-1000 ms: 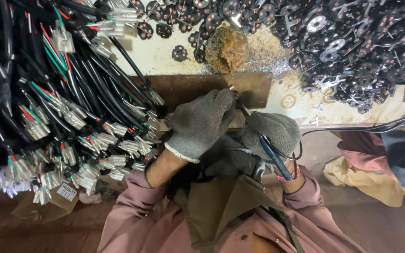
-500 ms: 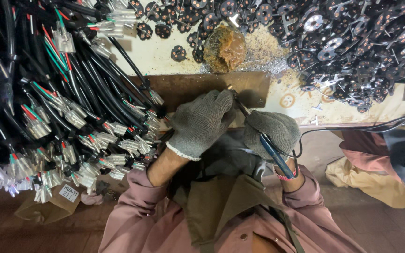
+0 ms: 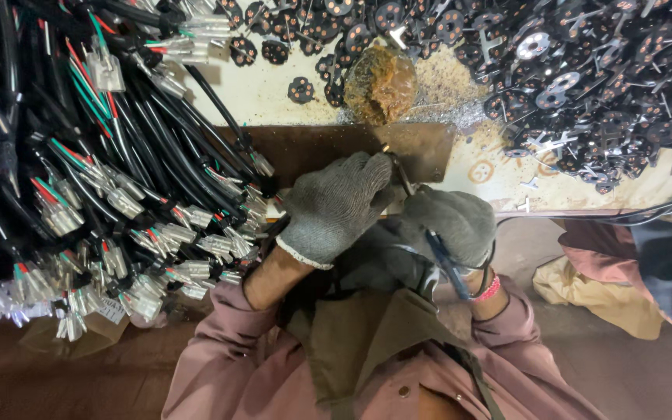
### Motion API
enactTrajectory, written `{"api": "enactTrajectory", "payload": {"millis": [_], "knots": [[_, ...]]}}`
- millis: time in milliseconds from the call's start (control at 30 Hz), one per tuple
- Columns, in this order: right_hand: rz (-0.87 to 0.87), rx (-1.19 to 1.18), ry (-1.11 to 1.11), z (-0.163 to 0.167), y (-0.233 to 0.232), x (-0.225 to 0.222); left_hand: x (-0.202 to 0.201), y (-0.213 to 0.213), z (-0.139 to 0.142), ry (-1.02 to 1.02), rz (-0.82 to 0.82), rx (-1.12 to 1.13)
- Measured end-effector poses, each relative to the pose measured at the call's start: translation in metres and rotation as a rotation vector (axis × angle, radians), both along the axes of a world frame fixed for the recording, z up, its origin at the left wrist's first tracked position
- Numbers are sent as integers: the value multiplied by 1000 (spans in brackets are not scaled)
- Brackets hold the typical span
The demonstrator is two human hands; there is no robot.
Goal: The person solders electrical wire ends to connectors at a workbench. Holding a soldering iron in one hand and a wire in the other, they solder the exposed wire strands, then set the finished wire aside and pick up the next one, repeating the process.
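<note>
Gloved hands met at the centre of the frame, over a brown metal plate on the worktop. The right hand, in a grey knit glove, was closed around a thin soldering iron, its dark and blue handle slanting down toward the wrist and its tip pointing up to the plate's lower edge. The left hand, gloved alike, lay curled beside the tip; whether it pinched a part underneath could not be told.

The iron looked light, stiff and slim, a tool best gripped like a pen on the insulated handle, well back from the metal tip, which was likely hot. Its cord probably tugged a little on the wrist.

Black cables filled the left of the frame, their red, green and white cores ending in clear sleeved metal terminals; these appeared limp and easy to tangle. Small black round parts lay heaped across the upper right. A brown crusted lump, perhaps a cleaning pad, sat just above the plate among pale filings. Cloth lay at the lower right.
</note>
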State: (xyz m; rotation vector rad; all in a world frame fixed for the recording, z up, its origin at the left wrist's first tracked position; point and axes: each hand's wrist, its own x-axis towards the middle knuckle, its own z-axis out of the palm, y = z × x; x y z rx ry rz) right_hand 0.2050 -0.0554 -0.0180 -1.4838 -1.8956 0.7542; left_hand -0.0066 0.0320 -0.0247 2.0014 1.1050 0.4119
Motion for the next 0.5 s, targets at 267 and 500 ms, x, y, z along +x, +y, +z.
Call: {"api": "enactTrajectory", "payload": {"millis": [267, 500], "knots": [[-23, -84, 109, -2, 3, 2, 0, -2, 1, -11, -5, -24], [-61, -12, 66, -11, -3, 4, 2, -2, -3, -56, 39, 24]]}}
